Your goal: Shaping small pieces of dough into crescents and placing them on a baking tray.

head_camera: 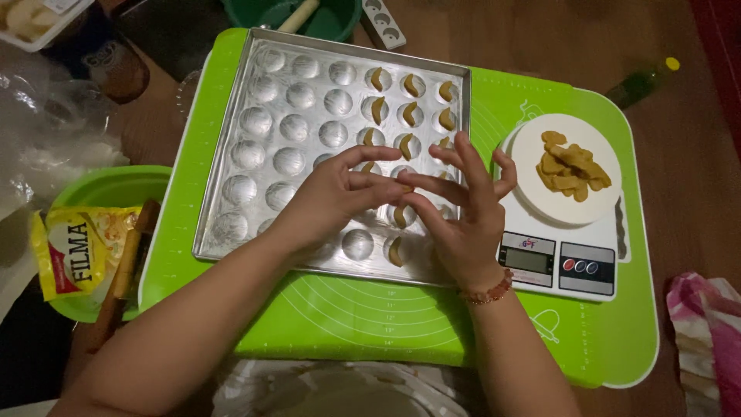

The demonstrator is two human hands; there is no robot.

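Looking down over a green silicone baking mat (370, 324) on a wooden floor, with items listed from left to right. Far left of the hands: a green plate (116, 189) bearing a yellow margarine packet (73, 251) and a wooden rolling pin (123, 274). Directly beneath the hands: a metal mould tray (262, 154) of round cavities, its right-hand columns holding crescent-shaped dough pieces (408, 114) and its left-hand columns bare. Left hand (332, 197): over the tray's lower middle, fingers curled, fingertips drawn together toward the right. Right hand (463, 208): just beside it, a bead bracelet (488, 292) at the wrist, thumb and forefinger meeting the left fingertips while the other fingers are spread upward. At the point where both sets of fingertips meet, something small appears pinched, but it is hidden and cannot be identified. Right of the grip: a white kitchen scale (559, 266) with a heap of dough strips (573, 164) on its round platform. Far right: a pink patterned cloth (706, 332).
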